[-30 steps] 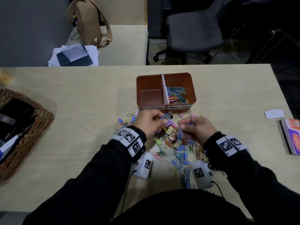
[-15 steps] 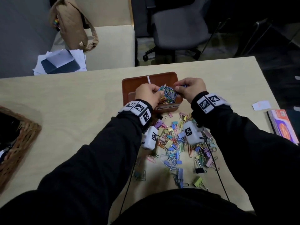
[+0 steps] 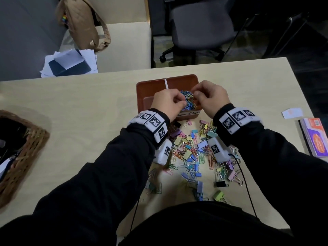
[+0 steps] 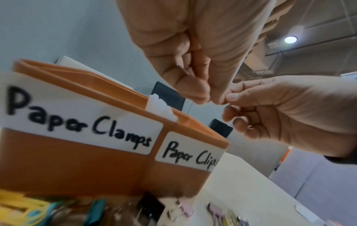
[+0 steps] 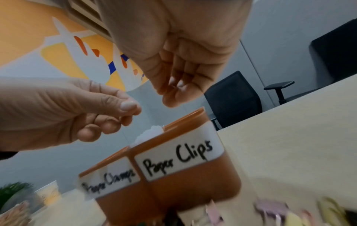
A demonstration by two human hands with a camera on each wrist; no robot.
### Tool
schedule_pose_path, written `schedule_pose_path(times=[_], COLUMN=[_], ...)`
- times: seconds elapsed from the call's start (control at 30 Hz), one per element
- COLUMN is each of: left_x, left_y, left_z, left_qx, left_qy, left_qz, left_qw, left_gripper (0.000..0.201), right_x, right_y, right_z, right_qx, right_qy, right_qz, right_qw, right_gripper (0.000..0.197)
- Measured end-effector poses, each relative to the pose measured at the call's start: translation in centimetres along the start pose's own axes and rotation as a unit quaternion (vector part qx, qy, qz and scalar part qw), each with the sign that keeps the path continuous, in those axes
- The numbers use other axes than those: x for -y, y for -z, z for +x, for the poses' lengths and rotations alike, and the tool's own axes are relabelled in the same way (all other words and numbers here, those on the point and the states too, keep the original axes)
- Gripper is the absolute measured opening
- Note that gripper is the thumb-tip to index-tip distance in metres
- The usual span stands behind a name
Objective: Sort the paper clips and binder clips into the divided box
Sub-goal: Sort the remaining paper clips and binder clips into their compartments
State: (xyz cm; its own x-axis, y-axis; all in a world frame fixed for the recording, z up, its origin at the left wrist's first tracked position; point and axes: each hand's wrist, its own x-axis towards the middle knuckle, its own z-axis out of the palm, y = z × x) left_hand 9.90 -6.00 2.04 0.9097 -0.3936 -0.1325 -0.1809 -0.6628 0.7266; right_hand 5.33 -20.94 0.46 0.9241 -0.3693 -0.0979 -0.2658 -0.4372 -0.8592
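Both hands are hovering over the orange divided box [image 3: 142,93], which is sitting near the far edge of the table [image 3: 88,103]. The left hand [image 3: 166,102] and the right hand [image 3: 209,98] are curling their fingers, tips nearly meeting above the compartment labelled "Paper Clips", where a heap of coloured paper clips [image 3: 188,102] is lying. Whether either hand is pinching a clip, I cannot tell. A mixed pile of binder clips [image 3: 193,151] and more paper clips is spreading toward the near edge. A wicker basket [image 3: 26,153] is resting at the left edge.
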Motion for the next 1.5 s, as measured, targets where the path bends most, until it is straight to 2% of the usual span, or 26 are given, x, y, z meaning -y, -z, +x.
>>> schedule_pose_path(times=[0.1,0.23,0.33,0.4,0.5,0.6,0.73,0.87,0.97,1.03,1.17,1.37,1.5], left_x=[1.3,4.2,6.0,6.5,6.5,6.2,6.6,7.3,7.6,8.1,9.4,11.3,11.8], left_y=[-0.3,-1.2,-2.2,-2.9,-3.7,-4.0,-4.4,-3.8,-2.9,-2.5,-1.5,-0.2,0.1], left_z=[-1.6,-3.9,-5.1,-5.7,-5.9,-5.6,-5.6,-6.0,-6.2,-6.4,-6.7,-7.0,-7.1], left_qx=[0.027,0.111,0.205,0.244,0.261,0.257,0.244,0.199,0.143,0.129,0.126,0.093,0.099], left_qy=[-0.016,-0.004,-0.016,-0.042,-0.070,-0.082,-0.083,-0.069,-0.023,0.007,0.025,0.025,0.031], left_qz=[0.006,0.093,0.185,0.232,0.266,0.272,0.268,0.199,0.121,0.093,0.062,0.129,0.189], left_qw=[0.999,0.989,0.961,0.941,0.925,0.924,0.928,0.957,0.982,0.987,0.990,0.987,0.976], left_gripper=[0.007,0.005,0.031,0.047,0.054,0.050,0.043,0.038,0.034,0.032,0.031,0.035,0.042], right_x=[-0.8,-3.5,-4.7,-5.0,-5.3,-5.7,-5.9,-5.5,-5.3,-5.2,-4.9,-5.4,-5.6], right_y=[0.0,-1.5,-2.6,-3.2,-3.9,-4.4,-5.0,-5.5,-5.6,-5.7,-5.0,-3.0,-3.0], right_z=[-2.9,-6.1,-7.5,-8.2,-9.3,-10.1,-10.9,-11.4,-11.5,-11.5,-11.3,-9.0,-8.8], right_qx=[-0.001,0.087,0.148,0.173,0.207,0.234,0.242,0.238,0.250,0.253,0.233,0.147,0.111], right_qy=[0.007,-0.040,-0.042,-0.051,-0.064,-0.044,-0.002,0.031,0.024,0.018,0.001,-0.025,0.010], right_qz=[-0.031,-0.098,-0.192,-0.226,-0.278,-0.317,-0.353,-0.378,-0.396,-0.387,-0.348,-0.330,-0.333], right_qw=[0.999,0.991,0.969,0.957,0.936,0.918,0.904,0.894,0.883,0.887,0.908,0.932,0.936], right_gripper=[0.009,0.011,0.009,0.003,0.019,0.031,0.037,0.041,0.040,0.035,0.030,0.026,0.025])
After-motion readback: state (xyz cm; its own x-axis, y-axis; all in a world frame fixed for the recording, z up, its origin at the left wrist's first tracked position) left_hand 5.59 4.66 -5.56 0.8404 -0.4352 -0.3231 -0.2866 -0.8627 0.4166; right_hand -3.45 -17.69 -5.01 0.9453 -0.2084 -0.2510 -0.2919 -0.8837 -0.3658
